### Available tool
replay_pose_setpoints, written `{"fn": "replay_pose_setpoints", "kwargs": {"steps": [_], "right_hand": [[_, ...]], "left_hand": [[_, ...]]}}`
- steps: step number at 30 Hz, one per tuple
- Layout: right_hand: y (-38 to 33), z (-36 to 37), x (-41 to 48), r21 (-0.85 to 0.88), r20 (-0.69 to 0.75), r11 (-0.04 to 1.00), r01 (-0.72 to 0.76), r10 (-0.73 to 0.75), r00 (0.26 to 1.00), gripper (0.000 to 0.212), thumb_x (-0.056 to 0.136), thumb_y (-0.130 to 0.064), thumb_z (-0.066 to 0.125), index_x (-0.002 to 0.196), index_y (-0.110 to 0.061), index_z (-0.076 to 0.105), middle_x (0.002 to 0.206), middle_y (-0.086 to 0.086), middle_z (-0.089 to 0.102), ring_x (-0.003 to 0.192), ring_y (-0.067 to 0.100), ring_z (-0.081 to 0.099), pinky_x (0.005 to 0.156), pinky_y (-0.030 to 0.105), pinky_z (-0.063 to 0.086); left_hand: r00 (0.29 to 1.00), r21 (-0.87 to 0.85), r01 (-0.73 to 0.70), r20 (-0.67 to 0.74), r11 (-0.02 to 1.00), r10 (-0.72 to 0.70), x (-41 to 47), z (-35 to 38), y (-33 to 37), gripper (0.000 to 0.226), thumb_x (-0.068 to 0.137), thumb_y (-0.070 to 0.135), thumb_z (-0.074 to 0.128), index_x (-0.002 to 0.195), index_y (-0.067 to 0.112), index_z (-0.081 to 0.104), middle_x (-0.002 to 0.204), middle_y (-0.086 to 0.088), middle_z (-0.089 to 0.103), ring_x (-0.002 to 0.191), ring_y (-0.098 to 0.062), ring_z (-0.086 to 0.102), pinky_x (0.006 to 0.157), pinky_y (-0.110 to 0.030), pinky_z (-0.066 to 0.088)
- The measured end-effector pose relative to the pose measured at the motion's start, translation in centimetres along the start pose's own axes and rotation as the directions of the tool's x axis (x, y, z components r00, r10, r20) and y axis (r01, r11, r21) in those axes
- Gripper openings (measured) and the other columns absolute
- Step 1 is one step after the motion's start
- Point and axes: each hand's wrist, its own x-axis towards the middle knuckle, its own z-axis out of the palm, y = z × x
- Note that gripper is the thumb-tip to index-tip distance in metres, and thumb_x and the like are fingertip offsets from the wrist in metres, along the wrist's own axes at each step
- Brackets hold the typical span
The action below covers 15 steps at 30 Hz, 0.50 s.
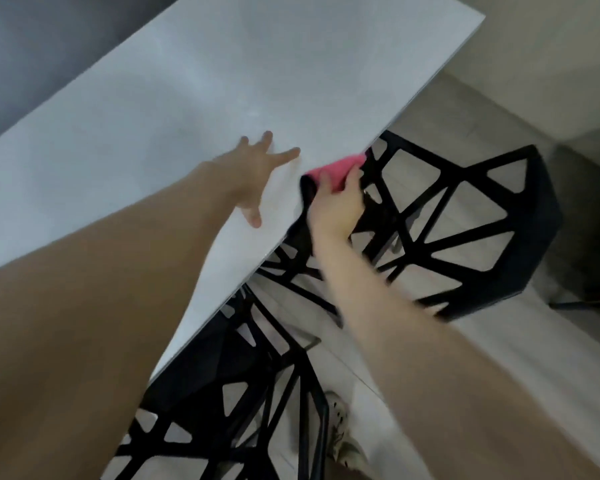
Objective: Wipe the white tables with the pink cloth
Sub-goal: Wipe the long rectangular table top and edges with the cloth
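Both forearms fill the near field: left hand (253, 174) flat on the white table (222, 81), right hand (340, 206) on the pink cloth (336, 169).
Left fingers spread wide, palm down, holding nothing, close to the table's edge. Right fingers curl round the cloth, bunched against that same edge, just beside the left hand. Right arm is blurred. Two black lattice chairs sit along the edge: far chair (465, 220) beyond the right hand, near chair (257, 393) below the arms. Pale shoe (340, 434) on the floor beside it.
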Motion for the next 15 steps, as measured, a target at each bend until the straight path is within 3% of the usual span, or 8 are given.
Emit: {"fn": "replay_pose_setpoints", "kwargs": {"steps": [2, 4, 6, 9, 10, 13, 15], "right_hand": [[2.7, 0.0, -7.6, 0.071, 0.143, 0.996, 0.044, -0.054, 0.988, 0.071, 0.108, -0.028, 0.066, 0.17, -0.024, 0.032, 0.157, 0.001, 0.058, 0.142, 0.016, 0.055, 0.104, 0.002, 0.033], [5.3, -0.6, -11.6, 0.047, 0.281, 0.996, 0.071, -0.081, 0.956, 0.072, 0.107, -0.032, 0.067, 0.169, -0.023, 0.033, 0.161, -0.002, 0.053, 0.146, 0.013, 0.051, 0.112, 0.003, 0.034], [4.0, -1.2, -6.7, 0.066, 0.209, 0.992, 0.107, -0.119, 0.971, 0.071, 0.106, -0.031, 0.068, 0.168, -0.021, 0.035, 0.159, 0.001, 0.056, 0.147, 0.016, 0.052, 0.121, 0.018, 0.038], [-0.9, -0.8, 7.1, 0.098, 0.0, 0.995, -0.006, 0.006, 1.0, 0.072, 0.107, -0.028, 0.066, 0.17, -0.024, 0.031, 0.158, 0.001, 0.058, 0.146, 0.021, 0.053, 0.114, 0.017, 0.031], [-2.6, -1.0, 9.4, 0.073, -0.011, 0.996, -0.048, 0.049, 0.999, 0.074, 0.107, -0.026, 0.066, 0.171, -0.024, 0.027, 0.161, 0.001, 0.054, 0.148, 0.021, 0.051, 0.116, 0.019, 0.029], [-1.2, 0.3, 4.3, 0.093, 0.026, 0.995, 0.022, -0.024, 0.999, 0.086, 0.106, -0.015, 0.066, 0.174, -0.026, 0.014, 0.175, -0.002, 0.034, 0.158, 0.018, 0.038, 0.131, 0.032, 0.027], [1.6, 0.6, -4.9, 0.176, 0.203, 0.984, 0.002, -0.039, 0.978, 0.09, 0.106, -0.014, 0.065, 0.174, -0.03, 0.007, 0.179, -0.009, 0.022, 0.162, 0.009, 0.026, 0.132, 0.027, 0.025]], "left_hand": [[0.999, 0.051, -0.007, 0.038, 0.999, 0.005, 1.6, -1.2, 0.6, 0.176, 0.041, 0.04, 0.11, 0.158, 0.06, -0.02, 0.174, -0.003, -0.015, 0.155, -0.05, 0.012, 0.106, -0.07, 0.048], [0.999, 0.074, -0.023, 0.037, 0.997, 0.02, 2.6, -1.5, 0.8, 0.179, 0.037, 0.041, 0.11, 0.155, 0.063, -0.023, 0.173, -0.001, -0.016, 0.154, -0.052, 0.011, 0.102, -0.071, 0.051], [0.998, 0.074, -0.052, 0.032, 0.996, 0.05, 3.0, -0.9, 0.5, 0.179, 0.035, 0.045, 0.109, 0.155, 0.062, -0.024, 0.173, -0.002, -0.014, 0.153, -0.053, 0.011, 0.102, -0.07, 0.051], [0.999, 0.092, -0.043, 0.024, 0.995, 0.041, 3.2, -0.7, 0.1, 0.18, 0.033, 0.047, 0.109, 0.154, 0.063, -0.024, 0.174, -0.002, -0.014, 0.153, -0.051, 0.012, 0.101, -0.068, 0.053], [0.999, 0.083, -0.045, 0.031, 0.995, 0.043, 3.3, -0.8, 0.1, 0.18, 0.033, 0.048, 0.108, 0.154, 0.063, -0.024, 0.174, -0.002, -0.015, 0.154, -0.051, 0.01, 0.1, -0.068, 0.054], [0.998, 0.084, -0.05, 0.049, 0.995, 0.046, 3.3, -0.9, 0.3, 0.181, 0.034, 0.049, 0.108, 0.151, 0.063, -0.03, 0.174, -0.001, -0.021, 0.157, -0.053, 0.002, 0.1, -0.07, 0.053], [0.997, 0.072, -0.049, 0.056, 0.996, 0.045, 3.3, -0.9, 0.3, 0.181, 0.036, 0.048, 0.108, 0.151, 0.063, -0.031, 0.174, -0.001, -0.023, 0.158, -0.053, -0.003, 0.103, -0.069, 0.052]]}}
